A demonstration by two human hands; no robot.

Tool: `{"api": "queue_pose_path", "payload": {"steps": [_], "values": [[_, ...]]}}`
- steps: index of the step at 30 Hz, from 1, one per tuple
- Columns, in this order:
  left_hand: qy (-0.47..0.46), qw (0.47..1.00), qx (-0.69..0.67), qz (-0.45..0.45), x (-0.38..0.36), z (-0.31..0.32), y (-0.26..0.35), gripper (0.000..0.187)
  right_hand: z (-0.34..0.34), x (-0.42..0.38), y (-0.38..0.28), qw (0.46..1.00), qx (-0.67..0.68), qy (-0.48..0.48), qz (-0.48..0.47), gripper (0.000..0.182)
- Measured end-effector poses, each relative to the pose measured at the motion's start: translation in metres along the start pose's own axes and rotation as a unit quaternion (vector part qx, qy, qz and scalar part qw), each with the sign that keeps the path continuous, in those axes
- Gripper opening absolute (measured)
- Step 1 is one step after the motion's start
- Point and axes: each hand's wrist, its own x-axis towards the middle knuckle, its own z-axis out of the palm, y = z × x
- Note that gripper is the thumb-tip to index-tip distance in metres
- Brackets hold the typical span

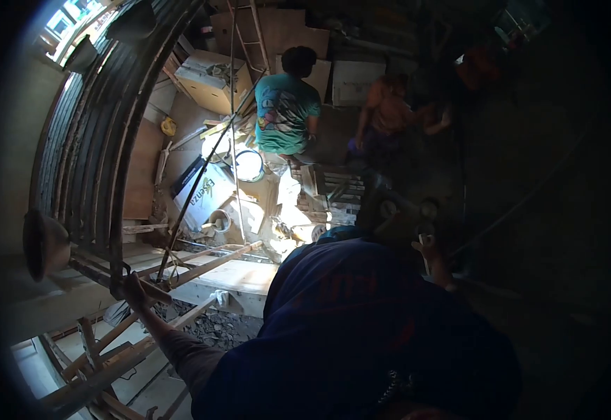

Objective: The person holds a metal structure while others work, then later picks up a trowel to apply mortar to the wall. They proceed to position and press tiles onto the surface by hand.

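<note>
My left hand (134, 290) is closed around the lower corner of a dark barred metal frame (85, 154), at the left of the head view. A wooden pole (218, 264) runs just to the right of that hand. Out past my dark blue shirt (361, 301), my right hand (431, 253) is in shadow with its fingers bent. A small pale thing shows at those fingers, too dim to name. A brown bowl-shaped object (46, 245) sits beside the frame's lower left side.
A person in a green shirt (284, 112) and another in an orange top (388, 105) are below, farther off. Around them are a white bucket (249, 165), a box marked Essenza (207, 192), cardboard boxes (214, 82) and scrap wood. Gravel (225, 329) lies beneath the poles. Deep shadow covers the right.
</note>
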Motion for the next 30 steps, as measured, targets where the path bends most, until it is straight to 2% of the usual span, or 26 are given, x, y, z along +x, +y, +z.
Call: {"api": "queue_pose_path", "payload": {"steps": [2, 3, 4, 5, 6, 7, 9, 10, 13, 16, 17, 20, 22, 23, 24, 26, 27, 29, 30], "values": [[-0.037, 0.996, 0.072, 0.029, 0.002, 0.002, -0.002, 0.026, -0.005, -0.003, 0.001, 0.998, 0.033, -0.011, 0.048, 0.071], [-0.085, 0.977, 0.182, 0.077, 0.004, -0.002, 0.001, 0.026, -0.004, -0.003, 0.005, 0.997, 0.049, -0.007, 0.052, 0.069], [-0.077, 0.994, -0.059, -0.059, -0.001, -0.038, 0.046, 0.028, -0.002, -0.003, 0.011, 1.0, 0.018, 0.009, 0.024, 0.068], [-0.104, 0.99, -0.055, -0.079, -0.001, -0.069, 0.084, 0.032, 0.001, -0.003, 0.016, 1.0, -0.014, 0.028, -0.002, 0.066], [-0.179, 0.979, -0.037, -0.096, 0.004, -0.048, 0.052, 0.034, 0.002, -0.006, 0.018, 0.998, -0.046, 0.046, -0.026, 0.065], [-0.121, 0.979, -0.121, -0.11, 0.001, -0.043, 0.048, 0.036, -0.008, -0.016, 0.0, 0.999, 0.001, 0.038, 0.029, 0.06], [-0.045, 0.986, -0.121, -0.103, -0.002, -0.068, 0.086, 0.038, -0.021, -0.031, -0.026, 0.997, -0.072, 0.025, -0.001, 0.058], [-0.03, 0.989, -0.114, -0.091, -0.002, -0.063, 0.08, 0.038, -0.025, -0.033, -0.031, 0.994, -0.109, 0.014, -0.017, 0.057], [0.014, 0.992, -0.111, -0.062, -0.001, -0.054, 0.068, 0.037, -0.03, -0.034, -0.034, 0.998, -0.013, -0.006, 0.058, 0.054], [0.026, 0.969, -0.23, -0.09, -0.002, -0.049, 0.067, 0.036, -0.021, -0.027, -0.018, 0.998, 0.023, 0.022, 0.06, 0.066], [0.006, 0.974, -0.2, -0.104, -0.002, -0.051, 0.068, 0.036, -0.022, -0.027, -0.014, 0.998, -0.045, 0.005, 0.036, 0.05], [-0.051, 0.982, -0.129, -0.125, -0.002, -0.072, 0.092, 0.035, -0.012, -0.015, 0.008, 0.998, -0.056, -0.001, 0.011, 0.052], [-0.084, 0.984, -0.112, -0.108, -0.004, -0.065, 0.081, 0.036, -0.015, -0.02, 0.005, 0.998, -0.062, 0.0, 0.01, 0.053], [-0.149, 0.984, -0.004, -0.098, 0.001, -0.062, 0.074, 0.038, -0.016, -0.022, 0.004, 0.998, -0.065, 0.0, 0.009, 0.054], [-0.135, 0.988, 0.026, -0.075, 0.003, -0.048, 0.058, 0.038, -0.019, -0.024, 0.004, 0.997, -0.073, -0.004, 0.009, 0.054], [-0.17, 0.982, 0.071, -0.045, 0.006, -0.04, 0.045, 0.036, -0.019, -0.026, 0.005, 0.996, -0.089, -0.016, 0.006, 0.055], [-0.063, 0.998, 0.001, -0.017, 0.006, -0.024, 0.029, 0.033, -0.018, -0.025, 0.007, 0.997, -0.072, -0.013, 0.016, 0.056], [0.152, 0.979, -0.134, 0.036, 0.005, 0.01, 0.006, 0.032, -0.01, -0.017, 0.024, 0.999, -0.04, -0.011, 0.034, 0.058], [0.104, 0.987, -0.121, 0.008, 0.004, 0.0, 0.016, 0.031, -0.008, -0.016, 0.026, 0.998, -0.055, -0.018, 0.026, 0.057]]}}
